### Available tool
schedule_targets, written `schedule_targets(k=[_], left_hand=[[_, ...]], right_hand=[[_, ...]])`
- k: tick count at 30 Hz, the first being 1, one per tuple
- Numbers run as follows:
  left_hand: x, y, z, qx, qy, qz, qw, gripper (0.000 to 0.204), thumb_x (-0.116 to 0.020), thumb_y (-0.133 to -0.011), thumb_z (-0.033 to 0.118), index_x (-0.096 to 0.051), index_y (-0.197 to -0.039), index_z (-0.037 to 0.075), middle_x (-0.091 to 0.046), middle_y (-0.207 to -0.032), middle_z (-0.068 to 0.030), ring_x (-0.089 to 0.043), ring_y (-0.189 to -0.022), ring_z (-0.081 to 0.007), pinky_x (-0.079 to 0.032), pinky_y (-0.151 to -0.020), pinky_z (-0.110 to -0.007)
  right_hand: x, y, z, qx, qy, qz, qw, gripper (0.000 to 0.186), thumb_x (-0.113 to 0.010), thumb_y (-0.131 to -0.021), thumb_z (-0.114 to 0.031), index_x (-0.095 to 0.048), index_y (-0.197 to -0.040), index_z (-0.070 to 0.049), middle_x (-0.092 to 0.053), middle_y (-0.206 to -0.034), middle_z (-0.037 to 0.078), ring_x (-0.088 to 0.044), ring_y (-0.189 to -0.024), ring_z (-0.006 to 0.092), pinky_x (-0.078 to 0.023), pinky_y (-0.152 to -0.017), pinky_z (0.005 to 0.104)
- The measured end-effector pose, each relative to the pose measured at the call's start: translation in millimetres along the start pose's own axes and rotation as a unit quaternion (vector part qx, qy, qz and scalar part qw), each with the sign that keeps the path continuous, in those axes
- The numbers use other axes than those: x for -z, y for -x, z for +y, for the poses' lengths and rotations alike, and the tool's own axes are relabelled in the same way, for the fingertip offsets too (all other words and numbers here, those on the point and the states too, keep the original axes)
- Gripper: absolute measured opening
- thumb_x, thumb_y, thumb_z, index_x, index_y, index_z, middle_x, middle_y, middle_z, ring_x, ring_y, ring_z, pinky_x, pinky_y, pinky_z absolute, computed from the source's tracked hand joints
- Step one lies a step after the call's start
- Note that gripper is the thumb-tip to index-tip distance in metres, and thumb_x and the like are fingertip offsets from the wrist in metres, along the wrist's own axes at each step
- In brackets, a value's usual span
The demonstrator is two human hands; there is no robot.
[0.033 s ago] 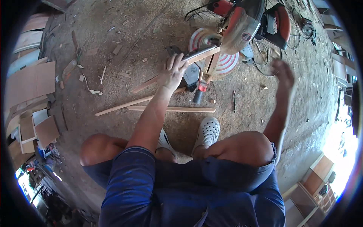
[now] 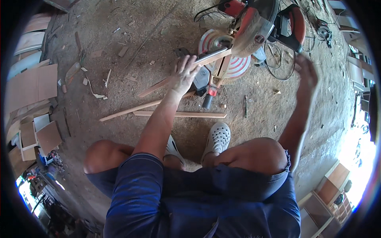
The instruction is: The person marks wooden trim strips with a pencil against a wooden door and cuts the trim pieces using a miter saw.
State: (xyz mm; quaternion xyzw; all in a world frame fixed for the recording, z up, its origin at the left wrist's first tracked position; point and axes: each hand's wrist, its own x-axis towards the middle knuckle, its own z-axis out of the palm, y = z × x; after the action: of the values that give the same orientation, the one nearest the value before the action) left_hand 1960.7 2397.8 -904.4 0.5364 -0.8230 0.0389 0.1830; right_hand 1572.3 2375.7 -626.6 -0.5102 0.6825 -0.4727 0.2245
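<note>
A red and black miter saw (image 2: pixel 254 33) stands on the floor ahead, its round base (image 2: pixel 238 67) marked with red and white rings. Across that base lies a narrow wooden strip (image 2: pixel 214 58), against the metal fence and under the raised saw head. My left hand (image 2: pixel 183 75) is closed over the strip at the left of the base, pressing it to the fence; the strip's other end shows past my wrist. My right hand (image 2: pixel 307 73) is just below the saw's red and black handle (image 2: pixel 297 29), fingers loosely stretched toward it, somewhat blurred and holding nothing.
Two loose wooden strips (image 2: pixel 180 114) lie between my feet and the saw. A dark thin rod (image 2: pixel 245 106) rests to their right. Sawdust and offcuts cover the floor. Stacked boards (image 2: pixel 31 87) line the left; another corded tool (image 2: pixel 323 31) sits at the far right.
My right hand has moved a little up and to the right, closer to the saw's handle. My left hand and the strip stay in place.
</note>
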Motion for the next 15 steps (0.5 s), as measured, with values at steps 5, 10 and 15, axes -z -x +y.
schedule_targets(k=[5, 10, 15], left_hand=[[-9, -34, 15, -0.080, -0.013, -0.049, 0.995, 0.042, -0.071, -0.096, 0.032, -0.071, -0.137, 0.028, -0.035, -0.172, -0.0019, -0.024, -0.160, -0.0326, -0.020, -0.130, -0.064], [-5, -21, 3, -0.016, 0.070, -0.074, 0.995, 0.034, -0.071, -0.096, 0.029, -0.075, -0.130, 0.023, -0.042, -0.166, -0.0066, -0.032, -0.155, -0.0358, -0.026, -0.127, -0.065], [-10, -7, -8, 0.003, 0.100, -0.033, 0.994, 0.029, -0.071, -0.095, 0.027, -0.076, -0.123, 0.019, -0.050, -0.157, -0.0103, -0.040, -0.148, -0.0353, -0.030, -0.124, -0.065]], right_hand=[[-22, -151, -52, 0.013, 0.062, -0.018, 0.998, 0.059, -0.073, -0.099, -0.051, -0.071, -0.131, -0.001, -0.074, -0.119, 0.011, -0.069, -0.111, 0.0191, -0.053, -0.095, 0.0352], [-44, -240, -23, -0.092, 0.181, -0.277, 0.939, 0.045, -0.064, -0.104, -0.050, -0.072, -0.113, -0.006, -0.073, -0.097, 0.007, -0.069, -0.083, 0.0172, -0.055, -0.079, 0.0304], [-62, -201, -39, -0.152, 0.100, -0.216, 0.959, 0.030, -0.058, -0.109, -0.035, -0.066, -0.118, -0.007, -0.071, -0.098, 0.005, -0.070, -0.079, 0.0204, -0.059, -0.072, 0.0373]])
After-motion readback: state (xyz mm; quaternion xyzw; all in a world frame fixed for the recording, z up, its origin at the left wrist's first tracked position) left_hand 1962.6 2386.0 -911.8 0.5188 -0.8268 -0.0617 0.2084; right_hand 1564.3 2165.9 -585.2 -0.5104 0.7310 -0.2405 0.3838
